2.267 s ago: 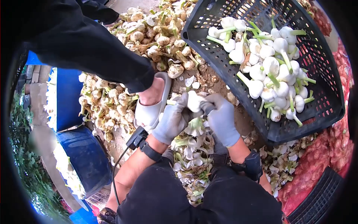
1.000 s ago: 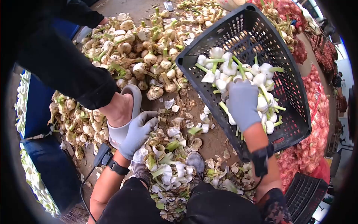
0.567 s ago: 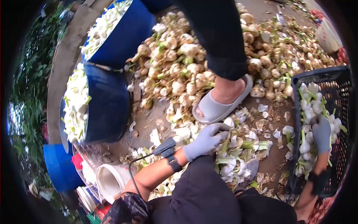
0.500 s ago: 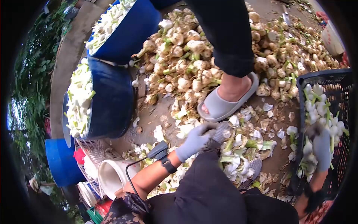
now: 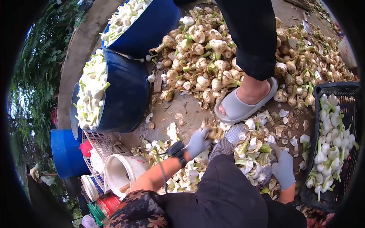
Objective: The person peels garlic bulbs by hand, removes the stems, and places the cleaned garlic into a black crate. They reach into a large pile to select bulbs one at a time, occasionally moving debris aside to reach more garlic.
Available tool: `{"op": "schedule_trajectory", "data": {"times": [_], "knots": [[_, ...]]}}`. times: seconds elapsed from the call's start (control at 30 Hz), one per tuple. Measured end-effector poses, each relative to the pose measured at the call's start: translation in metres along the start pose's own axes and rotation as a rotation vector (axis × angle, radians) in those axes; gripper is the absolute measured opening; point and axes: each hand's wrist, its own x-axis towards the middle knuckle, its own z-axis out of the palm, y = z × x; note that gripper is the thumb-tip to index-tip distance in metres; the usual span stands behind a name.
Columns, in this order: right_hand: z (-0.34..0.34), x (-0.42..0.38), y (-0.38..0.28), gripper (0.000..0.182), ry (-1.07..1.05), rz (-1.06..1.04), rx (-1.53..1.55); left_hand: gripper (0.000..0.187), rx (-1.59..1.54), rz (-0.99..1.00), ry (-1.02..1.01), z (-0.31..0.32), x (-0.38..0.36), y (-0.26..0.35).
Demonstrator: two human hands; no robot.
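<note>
My left hand (image 5: 198, 143), in a grey glove, is closed around an unpeeled garlic bulb (image 5: 215, 131) with dry brown skin, beside my raised shoe (image 5: 235, 133). A dark device is strapped at that wrist. My right hand (image 5: 284, 170), gloved too, hovers low over the strewn garlic peels (image 5: 245, 161), its fingers stretched forward and apart from the bulb. To its right stands a black crate (image 5: 318, 89) with cleaned white garlic (image 5: 330, 146) inside, green stems still attached.
Ahead lies a heap of unpeeled garlic (image 5: 213, 49). Another person's foot in a grey slide sandal (image 5: 243, 106) stands at its edge. Blue tubs (image 5: 125, 95) full of trimmed garlic are on the left, near a white bucket (image 5: 133, 167) and a wire rack (image 5: 102, 146).
My right hand has left the black crate and moved left over the peels. My left hand now shows a garlic bulb in it. The view has shifted.
</note>
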Motion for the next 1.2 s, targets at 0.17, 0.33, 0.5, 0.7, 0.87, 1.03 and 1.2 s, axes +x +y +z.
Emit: {"op": "schedule_trajectory", "data": {"times": [0.17,0.33,0.5,0.7,0.87,1.03,1.2], "knots": [[0.020,-0.014,0.011,0.044,0.001,0.058,-0.033,0.044,-0.006,-0.172,-0.177,-0.009,-0.103,-0.043],[0.024,-0.024,-0.001,0.045,-0.065,0.116,0.089,0.040,0.050,-0.394,-0.347,-0.011,-0.108,-0.036],[0.013,-0.034,0.010,0.045,-0.101,0.126,-0.074,0.050,0.645,-0.205,-0.362,-0.044,-0.083,0.017],[0.011,-0.031,0.006,0.045,-0.082,0.126,0.048,0.054,0.189,-0.199,-0.179,-0.019,-0.037,0.009],[-0.006,-0.013,-0.035,0.047,-0.166,0.375,0.860,0.059,-0.257,-0.118,-0.308,-0.046,-0.003,0.126],[0.001,-0.004,-0.016,0.023,0.066,0.260,1.055,0.058,-0.320,0.514,-0.553,-0.006,0.051,0.216],[-0.011,-0.009,0.001,0.042,0.223,0.320,1.135,0.057,-0.047,0.657,-0.649,-0.003,0.071,0.252]]}}
